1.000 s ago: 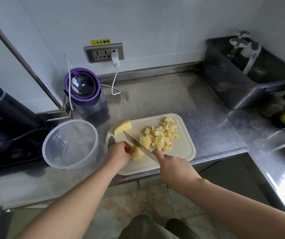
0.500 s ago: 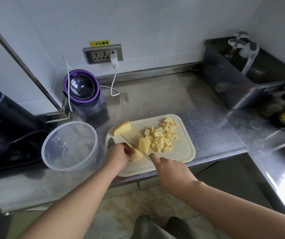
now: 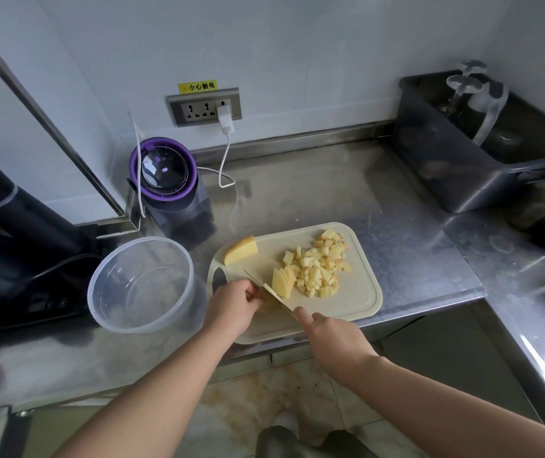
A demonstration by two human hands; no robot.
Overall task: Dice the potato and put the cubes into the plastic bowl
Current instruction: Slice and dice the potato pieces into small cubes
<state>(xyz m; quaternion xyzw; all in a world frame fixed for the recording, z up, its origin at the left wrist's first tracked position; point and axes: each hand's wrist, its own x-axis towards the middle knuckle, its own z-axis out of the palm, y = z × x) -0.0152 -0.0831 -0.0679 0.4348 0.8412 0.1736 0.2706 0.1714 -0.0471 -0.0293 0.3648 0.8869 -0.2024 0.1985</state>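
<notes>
— What is seen left of the left hand (image 3: 233, 307)?
— The bowl (image 3: 122, 312) is placed there, just beside the board (image 3: 357, 302).
— How are the hands held?
— The left hand is curled round a potato piece (image 3: 264, 304), mostly hidden. The knife (image 3: 272, 297) is gripped by the right hand (image 3: 330, 335), with the blade against the left fingers.
— And the cubes (image 3: 320, 266)?
— They are piled on the board, beyond the right hand.
</notes>
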